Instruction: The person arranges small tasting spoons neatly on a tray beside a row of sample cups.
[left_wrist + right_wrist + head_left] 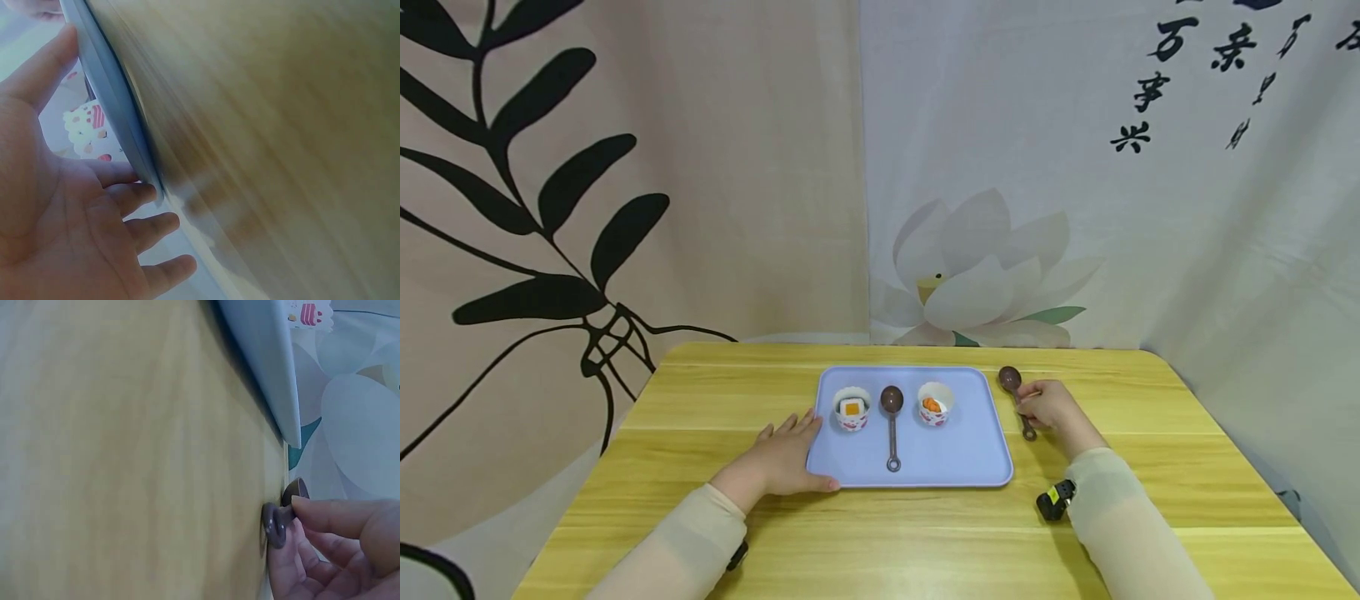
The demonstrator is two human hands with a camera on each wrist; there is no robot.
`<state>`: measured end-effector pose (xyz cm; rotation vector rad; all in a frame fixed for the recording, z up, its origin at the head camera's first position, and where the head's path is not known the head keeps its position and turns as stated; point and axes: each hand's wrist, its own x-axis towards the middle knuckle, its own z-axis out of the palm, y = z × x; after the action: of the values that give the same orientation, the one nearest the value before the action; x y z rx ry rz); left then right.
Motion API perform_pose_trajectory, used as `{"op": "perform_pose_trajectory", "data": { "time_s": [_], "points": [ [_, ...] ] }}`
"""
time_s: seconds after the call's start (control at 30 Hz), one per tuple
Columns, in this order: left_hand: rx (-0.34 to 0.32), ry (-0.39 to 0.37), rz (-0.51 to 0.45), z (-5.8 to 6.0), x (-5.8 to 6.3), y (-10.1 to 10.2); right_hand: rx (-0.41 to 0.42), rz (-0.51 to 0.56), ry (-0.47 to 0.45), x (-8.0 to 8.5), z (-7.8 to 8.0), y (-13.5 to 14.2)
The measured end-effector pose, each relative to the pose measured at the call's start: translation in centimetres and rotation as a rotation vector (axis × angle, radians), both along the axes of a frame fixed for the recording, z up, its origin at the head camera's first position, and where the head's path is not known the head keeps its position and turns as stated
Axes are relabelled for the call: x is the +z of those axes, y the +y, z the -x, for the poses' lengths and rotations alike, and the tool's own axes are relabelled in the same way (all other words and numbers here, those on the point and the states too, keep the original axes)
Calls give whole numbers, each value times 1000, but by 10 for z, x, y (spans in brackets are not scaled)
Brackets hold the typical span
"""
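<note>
My left hand point(781, 457) rests at the left edge of a light blue tray point(955, 467), its thumb at the near corner and its fingers spread along the side. In the left wrist view the thumb and fingers touch the tray's rim point(115, 94). To the right of the tray, my right hand point(1054, 408) pinches the handle of a brown spoon point(1010, 379), bowl end pointing away from me. The right wrist view shows the ringed handle end of this spoon point(275, 525) close to the tabletop, thumb and fingers on the handle.
On the tray, a second brown spoon point(892, 400) lies between two patterned paper cups. The left cup point(852, 423) holds a white and orange piece, the right cup point(934, 419) small orange pieces. A wooden table point(925, 542) carries everything, with printed curtains point(760, 208) behind.
</note>
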<state>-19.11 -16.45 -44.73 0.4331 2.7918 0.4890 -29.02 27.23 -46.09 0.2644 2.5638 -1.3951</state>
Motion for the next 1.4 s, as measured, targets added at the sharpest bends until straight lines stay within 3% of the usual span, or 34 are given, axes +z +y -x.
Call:
{"op": "perform_pose_trajectory", "data": {
  "time_s": [0.53, 1.4],
  "points": [
    [-2, 7, -4, 0, -1, 1, 25, 87, 3, 0, -12, 7],
    [-2, 2, 0, 1, -2, -1, 90, 81, 34, 17, -41, 10]
  ]
}}
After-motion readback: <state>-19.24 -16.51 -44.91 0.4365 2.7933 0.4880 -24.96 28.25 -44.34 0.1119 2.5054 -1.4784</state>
